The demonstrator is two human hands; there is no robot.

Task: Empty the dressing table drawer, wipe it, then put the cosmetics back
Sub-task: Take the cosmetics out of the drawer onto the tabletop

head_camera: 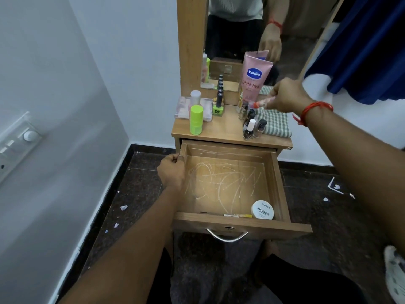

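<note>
The wooden drawer (278, 185) of the dressing table stands pulled out, its scratched floor mostly bare. A round white nail polish remover tub (262, 209) and a thin yellow-white stick (237, 215) lie at its front right. My left hand (172, 171) grips the drawer's left wall. Over the tabletop my right hand (285, 98) holds a small red-tipped tube (262, 103), blurred. On top stand a pink Vaseline tube (255, 77), several nail polish bottles (252, 126), a lime green bottle (196, 120) and a green checked cloth (275, 121).
A clear plastic case (186, 109) and a green-based black bottle (218, 106) sit at the tabletop's back left before the mirror (241, 29). White walls close in on the left. Blue fabric (361, 51) hangs at the right. Paper scraps dot the dark floor (140, 194).
</note>
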